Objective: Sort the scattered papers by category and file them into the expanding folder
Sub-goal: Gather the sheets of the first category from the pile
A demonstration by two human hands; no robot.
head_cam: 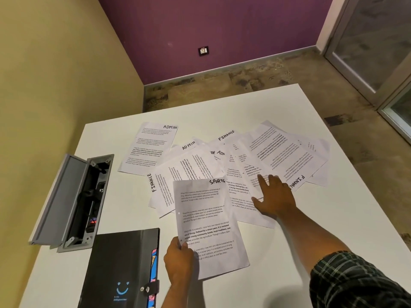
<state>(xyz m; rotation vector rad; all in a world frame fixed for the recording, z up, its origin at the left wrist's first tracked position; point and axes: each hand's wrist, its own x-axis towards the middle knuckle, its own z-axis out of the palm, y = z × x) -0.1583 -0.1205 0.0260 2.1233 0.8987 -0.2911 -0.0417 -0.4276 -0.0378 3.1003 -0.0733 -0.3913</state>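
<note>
My left hand (178, 261) pinches the lower left edge of a printed sheet headed SPORTS (209, 218), which lies over the near edge of the pile. Beyond it, several overlapping sheets headed ADMIN and FINANCE (278, 152) are scattered over the white table (311, 230). My right hand (274, 196) rests flat, fingers spread, on the sheets at the pile's right side. One ADMIN sheet (148, 147) lies apart at the far left. The black expanding folder (124, 267) lies closed at the near left, coloured tabs showing along its right edge.
A grey cable box (73, 201) with its lid raised is set into the table at the left edge, beside the yellow wall. The table's far edge and right edge drop to a mottled floor. A purple wall with a socket stands beyond.
</note>
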